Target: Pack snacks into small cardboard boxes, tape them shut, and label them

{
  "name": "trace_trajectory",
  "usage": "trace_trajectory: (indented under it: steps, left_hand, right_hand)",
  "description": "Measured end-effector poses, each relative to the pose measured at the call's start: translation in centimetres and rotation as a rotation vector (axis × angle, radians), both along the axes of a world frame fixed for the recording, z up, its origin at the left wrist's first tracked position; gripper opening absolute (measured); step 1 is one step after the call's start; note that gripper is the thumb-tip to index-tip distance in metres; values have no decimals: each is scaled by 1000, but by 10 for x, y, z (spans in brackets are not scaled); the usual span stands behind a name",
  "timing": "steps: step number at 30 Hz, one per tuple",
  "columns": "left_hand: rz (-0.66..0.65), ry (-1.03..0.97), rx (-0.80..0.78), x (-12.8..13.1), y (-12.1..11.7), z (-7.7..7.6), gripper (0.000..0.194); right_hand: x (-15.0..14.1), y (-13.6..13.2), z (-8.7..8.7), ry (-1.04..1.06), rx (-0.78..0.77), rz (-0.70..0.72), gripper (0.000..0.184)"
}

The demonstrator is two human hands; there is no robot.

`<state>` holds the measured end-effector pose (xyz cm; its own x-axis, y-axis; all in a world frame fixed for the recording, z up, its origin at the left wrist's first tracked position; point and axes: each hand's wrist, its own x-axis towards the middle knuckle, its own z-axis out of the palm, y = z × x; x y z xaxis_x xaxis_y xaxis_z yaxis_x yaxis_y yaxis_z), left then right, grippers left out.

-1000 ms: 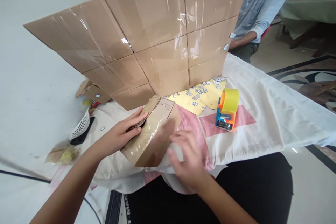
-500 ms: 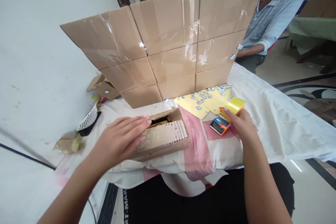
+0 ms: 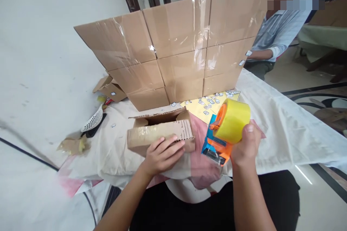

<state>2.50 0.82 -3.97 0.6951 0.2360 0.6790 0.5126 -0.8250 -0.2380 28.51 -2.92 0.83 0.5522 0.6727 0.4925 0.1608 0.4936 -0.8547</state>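
A small cardboard box [image 3: 159, 133] lies on the cloth in front of me, its top partly uncovered, with a dark gap behind the near flap. My left hand [image 3: 163, 156] rests on the near flap and front side, fingers stretched out and slightly apart. Right of the box, my right hand [image 3: 245, 144] grips a tape dispenser [image 3: 217, 144], blue and orange, loaded with a wide yellow tape roll [image 3: 236, 121]. The dispenser is raised above the cloth, its black-edged cutter end pointing down and left. The handle is largely hidden by the roll and my hand.
Behind the box stands a tall taped cardboard panel [image 3: 181, 72]. Yellow sheets [image 3: 193, 107] with small paper pieces lie at its foot. A white perforated basket [image 3: 93, 120] and another open carton [image 3: 111, 88] sit to the left. A person [image 3: 273, 43] sits beyond at right.
My left hand has slid right and toward me along the box, leaving the gap more exposed. My right hand has lifted the tape dispenser off the cloth and turned it, bringing it nearer.
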Motion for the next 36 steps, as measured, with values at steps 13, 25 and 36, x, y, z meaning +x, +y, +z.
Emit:
trace_trajectory:
  steps: [13,25,36]
  left_hand:
    - [295,-441,-532,84,-74,15,26]
    - [48,-557,-995,98,-57,17,21]
    - [73,-647,-1677,99,-66,20,30]
  right_hand:
    - [-21,-28,-12,-98,-26,91,62]
    - [-7,-19,-40,-429,88,-100,53]
    - [-6,-1,-52,-63,-144,-345,54]
